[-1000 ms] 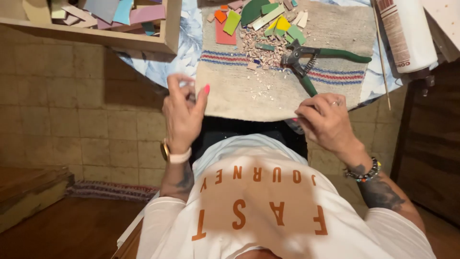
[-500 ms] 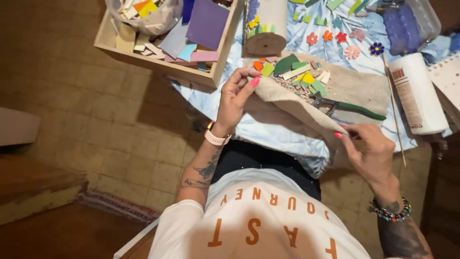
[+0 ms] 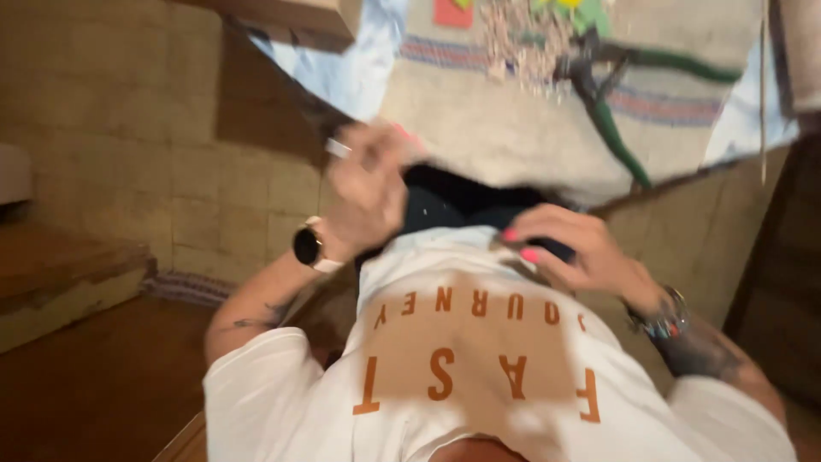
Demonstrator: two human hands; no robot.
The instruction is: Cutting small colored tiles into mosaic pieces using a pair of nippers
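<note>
The view is blurred by motion. My left hand [image 3: 368, 192] hangs in front of the table's near edge with its fingers pinched on a small pale piece [image 3: 338, 148]; a dark watch sits on that wrist. My right hand [image 3: 575, 248] is low at my lap, fingers curled against the hem of my white shirt [image 3: 479, 342] and something dark beneath them. A beige cloth [image 3: 505, 128] with striped bands lies on the table beyond both hands. Green-handled nippers [image 3: 617, 128] rest on it, beside crumbs and coloured tile pieces [image 3: 451, 12].
A wooden tray's corner [image 3: 299, 19] shows at the top left, on a pale blue table cover [image 3: 342, 73]. Below lie a tan tiled floor [image 3: 111, 154] and a wooden step [image 3: 60, 274] at the left. Dark wood stands at the right edge.
The camera has tipped down toward my lap. Both hands have left the cloth's near edge, which they held up half a second ago, and the right hand has dropped to my shirt hem.
</note>
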